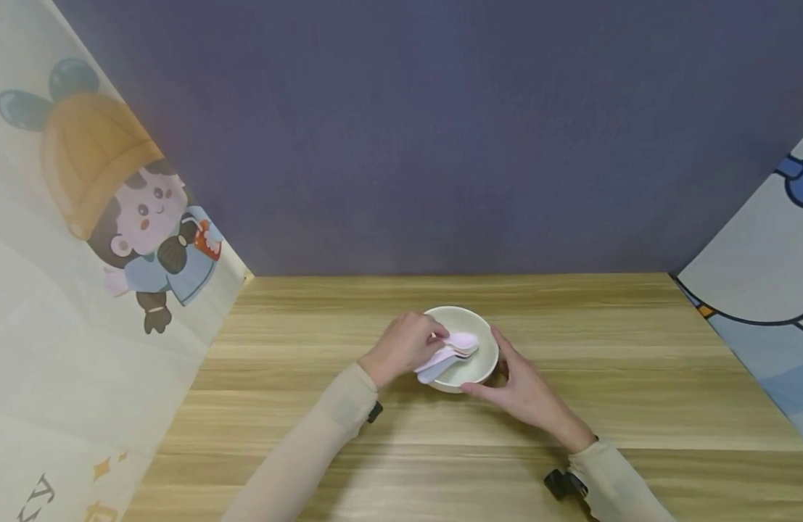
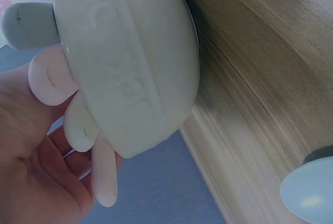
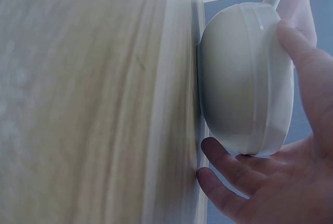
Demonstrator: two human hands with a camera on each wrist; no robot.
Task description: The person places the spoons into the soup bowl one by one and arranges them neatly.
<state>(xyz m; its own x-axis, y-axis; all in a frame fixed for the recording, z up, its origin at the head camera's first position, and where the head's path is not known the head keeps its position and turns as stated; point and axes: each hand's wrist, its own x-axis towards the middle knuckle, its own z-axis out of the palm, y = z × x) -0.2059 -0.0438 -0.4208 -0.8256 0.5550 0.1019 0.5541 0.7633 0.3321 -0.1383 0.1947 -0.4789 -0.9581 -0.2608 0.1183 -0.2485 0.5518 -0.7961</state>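
Note:
A cream-white bowl (image 1: 484,355) stands upright on the wooden table. Several small spoons lie together in it, their handles jutting over the rim towards the lower left. A pink spoon (image 1: 465,340) is uppermost, and my left hand (image 1: 406,346) pinches it between thumb and fingers. Beside it shows a grey-blue spoon (image 1: 432,373). The left wrist view shows the rounded handle ends fanned past the rim: the grey-blue handle (image 2: 31,26), a pink handle (image 2: 51,75) and paler ones. My right hand (image 1: 530,391) holds the bowl's right side, thumb at the near rim and fingers around the far side.
The wood-grain table (image 1: 297,406) meets a dark blue-grey panel (image 1: 440,145) at the back. Side walls with cartoon prints (image 1: 146,210) stand left and right. A pale rounded shape (image 2: 309,193) enters the lower right corner of the left wrist view.

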